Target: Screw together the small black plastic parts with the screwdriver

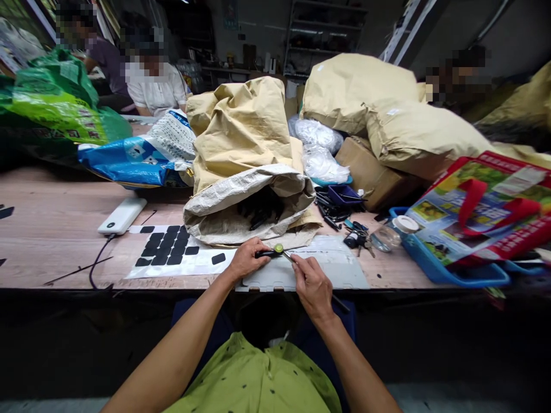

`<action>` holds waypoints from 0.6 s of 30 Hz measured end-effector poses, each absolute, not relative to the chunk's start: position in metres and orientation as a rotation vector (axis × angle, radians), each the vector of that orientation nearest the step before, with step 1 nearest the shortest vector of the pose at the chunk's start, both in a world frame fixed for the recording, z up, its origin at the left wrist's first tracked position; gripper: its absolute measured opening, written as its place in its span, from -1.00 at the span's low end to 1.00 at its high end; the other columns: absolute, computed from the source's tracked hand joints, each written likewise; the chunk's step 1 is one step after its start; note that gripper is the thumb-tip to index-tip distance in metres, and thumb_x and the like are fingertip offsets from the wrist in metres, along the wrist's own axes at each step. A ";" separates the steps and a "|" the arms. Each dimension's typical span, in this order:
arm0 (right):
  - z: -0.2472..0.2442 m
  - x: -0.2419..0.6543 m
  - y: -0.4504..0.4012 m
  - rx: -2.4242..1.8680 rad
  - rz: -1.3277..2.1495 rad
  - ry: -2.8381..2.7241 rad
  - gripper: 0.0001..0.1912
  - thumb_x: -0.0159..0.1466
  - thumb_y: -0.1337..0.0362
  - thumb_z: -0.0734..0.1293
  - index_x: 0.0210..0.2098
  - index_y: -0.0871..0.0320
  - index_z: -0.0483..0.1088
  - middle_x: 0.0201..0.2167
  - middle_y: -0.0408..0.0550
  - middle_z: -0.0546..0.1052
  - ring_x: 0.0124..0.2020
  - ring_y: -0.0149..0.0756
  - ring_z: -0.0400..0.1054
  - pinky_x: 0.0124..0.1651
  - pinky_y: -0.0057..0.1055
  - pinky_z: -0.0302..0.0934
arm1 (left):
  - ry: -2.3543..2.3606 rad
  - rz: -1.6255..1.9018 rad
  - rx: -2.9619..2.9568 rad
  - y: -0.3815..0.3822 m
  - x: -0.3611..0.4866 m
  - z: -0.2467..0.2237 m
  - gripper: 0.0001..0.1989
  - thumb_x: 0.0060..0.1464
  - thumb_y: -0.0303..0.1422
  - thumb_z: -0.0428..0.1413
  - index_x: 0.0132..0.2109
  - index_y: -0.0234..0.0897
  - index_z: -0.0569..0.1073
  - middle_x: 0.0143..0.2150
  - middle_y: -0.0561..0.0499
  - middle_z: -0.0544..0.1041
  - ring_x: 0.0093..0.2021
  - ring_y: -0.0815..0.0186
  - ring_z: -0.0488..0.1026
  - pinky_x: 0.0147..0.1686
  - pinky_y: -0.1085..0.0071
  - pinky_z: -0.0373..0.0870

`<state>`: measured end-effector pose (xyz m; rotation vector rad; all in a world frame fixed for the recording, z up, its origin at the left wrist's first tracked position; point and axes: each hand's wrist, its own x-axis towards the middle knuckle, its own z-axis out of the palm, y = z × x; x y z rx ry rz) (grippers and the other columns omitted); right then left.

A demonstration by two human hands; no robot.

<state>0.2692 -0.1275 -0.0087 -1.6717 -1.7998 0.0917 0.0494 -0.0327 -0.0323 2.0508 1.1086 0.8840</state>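
My left hand (248, 258) is closed on a small black part with a round yellow-green end (279, 248). Its exact kind is too small to tell. In my right hand (313, 287) is a slim tool with a metal tip (289, 256), which meets the part near its round end. The dark rear of the tool sticks out below that hand. Both hands are over a grey board (344, 269) at the table's front edge. Just behind them lies an open woven sack (215, 215) with dark pieces inside.
Left of my hands, black rounded stickers (166, 246) lie on a white sheet near a power bank (123, 215). To the right are keys (360, 236), a clear bottle (385, 238) and a blue basket (465, 275). Large tan sacks (357, 86) are piled behind. Other people sit beyond.
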 end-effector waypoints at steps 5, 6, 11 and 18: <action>-0.008 0.292 -0.105 -1.743 -0.014 -1.734 -0.70 0.44 0.22 0.25 0.07 0.02 0.53 -0.20 -0.08 0.53 -0.19 -0.29 0.41 -0.15 -0.42 0.18 | 1.168 0.833 2.091 -0.036 0.049 -0.023 -0.72 0.03 -0.44 0.27 -0.06 -0.22 0.62 -0.21 -0.01 0.48 -0.16 0.21 0.45 -0.12 0.34 0.35; -0.009 0.298 -0.099 -1.766 -0.044 -1.748 -0.72 0.43 0.24 0.26 0.05 0.03 0.54 -0.22 -0.07 0.52 -0.20 -0.28 0.39 -0.15 -0.41 0.16 | 1.178 0.824 2.090 -0.037 0.050 -0.022 -0.71 0.01 -0.44 0.27 -0.06 -0.22 0.62 -0.22 0.00 0.48 -0.16 0.21 0.44 -0.12 0.34 0.35; -0.023 0.318 -0.077 -1.844 -0.167 -1.789 -0.76 0.36 0.29 0.31 -0.06 0.07 0.59 -0.26 -0.04 0.49 -0.21 -0.22 0.27 -0.13 -0.34 0.07 | 1.183 0.805 2.085 -0.038 0.049 -0.020 -0.66 -0.05 -0.46 0.26 -0.06 -0.23 0.61 -0.21 0.00 0.46 -0.17 0.21 0.44 -0.13 0.34 0.37; -0.031 0.314 -0.079 -1.877 -0.219 -1.767 -0.76 0.36 0.27 0.31 -0.02 0.06 0.55 -0.21 -0.03 0.48 -0.16 -0.20 0.23 -0.12 -0.31 0.00 | 1.185 0.802 2.095 -0.039 0.050 -0.019 -0.61 -0.09 -0.50 0.28 -0.04 -0.23 0.61 -0.18 -0.02 0.48 -0.15 0.20 0.44 -0.11 0.32 0.38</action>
